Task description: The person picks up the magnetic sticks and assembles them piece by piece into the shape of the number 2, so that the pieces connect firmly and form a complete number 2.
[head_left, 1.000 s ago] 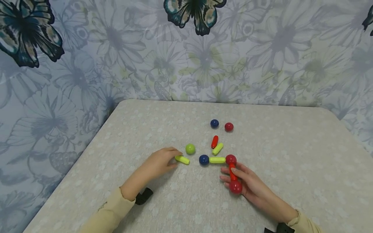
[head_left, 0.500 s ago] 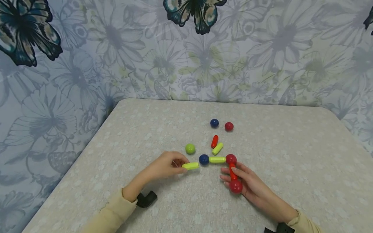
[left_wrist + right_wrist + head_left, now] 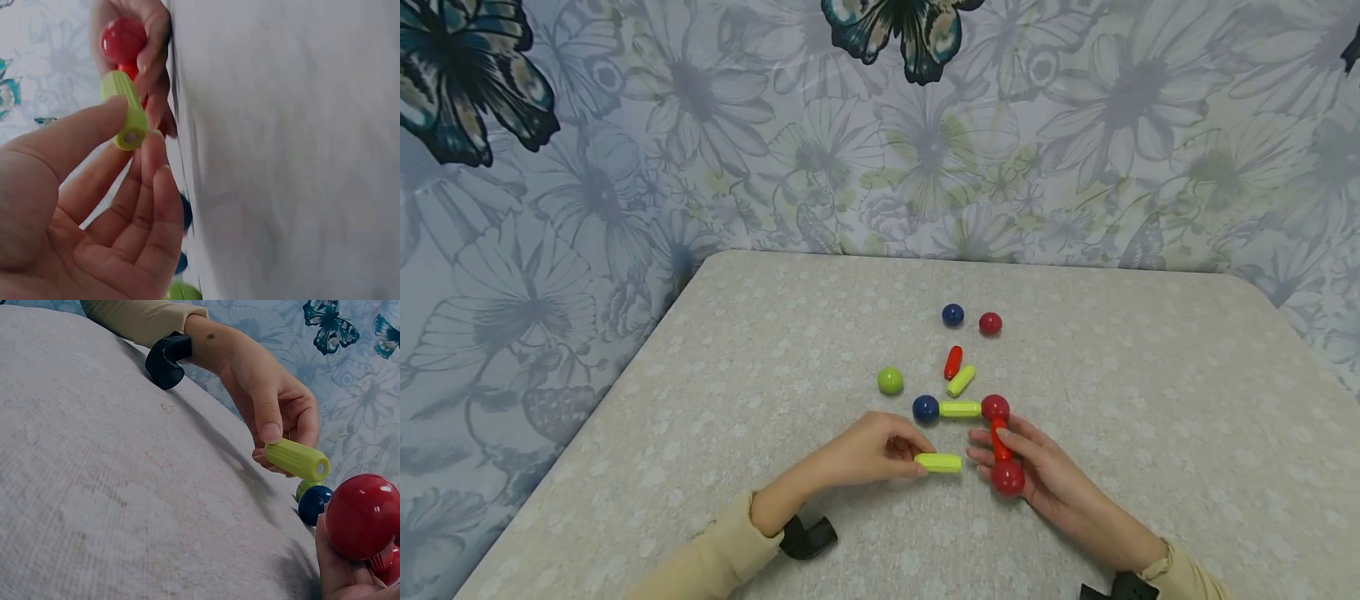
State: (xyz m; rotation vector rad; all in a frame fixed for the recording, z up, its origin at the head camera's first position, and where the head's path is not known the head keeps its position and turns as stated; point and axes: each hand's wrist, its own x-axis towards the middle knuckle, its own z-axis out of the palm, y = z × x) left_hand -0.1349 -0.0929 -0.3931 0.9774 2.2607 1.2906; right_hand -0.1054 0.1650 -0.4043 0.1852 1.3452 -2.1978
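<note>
My left hand pinches a loose yellow-green ribbed rod between thumb and fingers. In the left wrist view the rod's near end shows a small round inset. My right hand holds an L-shaped piece by its red rod, thumb on top and fingers beneath. A red ball ends that rod nearest me. A second red ball forms the corner, and from it a joined yellow-green rod runs left to a dark blue ball. The pinched rod points towards the near red ball, apart from it.
On the patterned tablecloth lie a green ball, a loose red rod and another yellow-green rod. Farther back sit a blue ball and a red ball. A flowered wall stands behind the table.
My left hand has picked up the yellow-green rod from beside the green ball and carried it right and nearer to me, towards the near red ball. My right hand stays in place.
</note>
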